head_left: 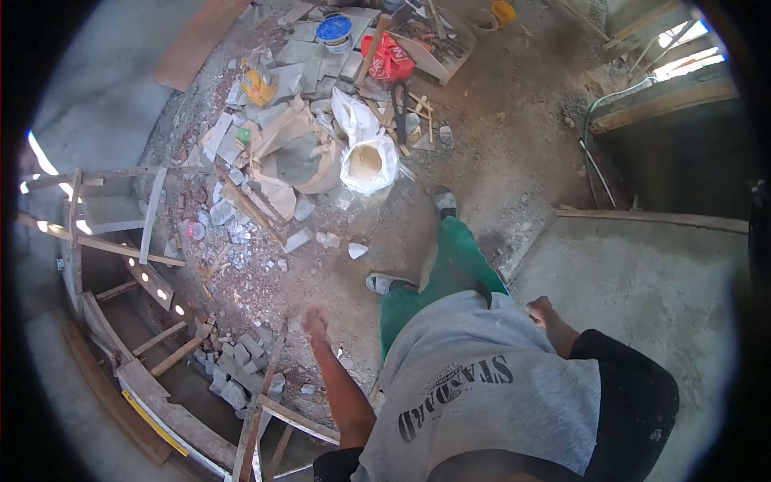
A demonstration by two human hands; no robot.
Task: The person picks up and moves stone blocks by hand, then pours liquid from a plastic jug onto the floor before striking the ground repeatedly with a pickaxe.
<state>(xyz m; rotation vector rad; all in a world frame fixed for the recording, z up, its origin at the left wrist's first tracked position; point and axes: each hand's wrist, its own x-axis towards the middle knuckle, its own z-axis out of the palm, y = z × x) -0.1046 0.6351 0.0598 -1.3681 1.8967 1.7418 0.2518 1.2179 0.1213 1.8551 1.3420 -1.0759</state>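
Note:
My left hand [316, 324] hangs in the air above the rubble-strewn ground, fingers loosely apart, with nothing visible in it. On the other side, my right hand [543, 312] is beside my hip with its fingers curled in; I see no object in them. Ahead of my feet stands an open white sack [369, 166] with pale powder inside. Left of it is an open brown paper sack [295, 157] holding grey powder. Neither hand touches the sacks.
Broken tiles [301, 60] lie at the back with a blue-lidded bucket [334, 32], a red bag [388, 58] and a wooden tool box [438, 52]. Timber framing [152, 281] surrounds an opening at left. A concrete slab [618, 277] is at right.

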